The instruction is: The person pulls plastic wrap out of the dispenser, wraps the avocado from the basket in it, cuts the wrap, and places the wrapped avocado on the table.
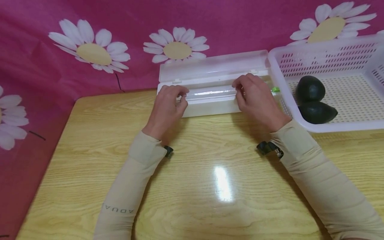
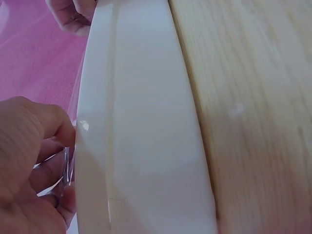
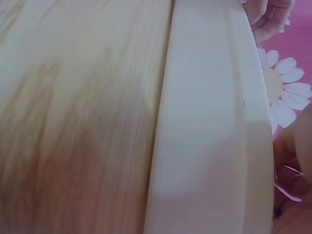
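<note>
A white cling film dispenser [image 1: 210,109] lies on the table with its hinged lid [image 1: 214,65] tipped back. Clear cling film [image 1: 210,94] stretches across its opening between the two hands. My left hand [image 1: 168,106] pinches the film near the dispenser's left end; crumpled film [image 2: 67,165] shows between its fingers in the left wrist view. Near the right end, my right hand [image 1: 255,98] pinches the film with thumb and fingers. The front wall [image 3: 209,122] of the dispenser partly hides the right fingertips in the right wrist view. A small green piece [image 1: 275,89] sits at the dispenser's right end.
Right beside the dispenser stands a white plastic basket [image 1: 345,127] holding two dark green avocado-like fruits [image 1: 310,89]. A pink cloth with daisies [image 1: 177,50] hangs behind the wooden table [image 1: 192,186]. Light glares off the tabletop near the middle.
</note>
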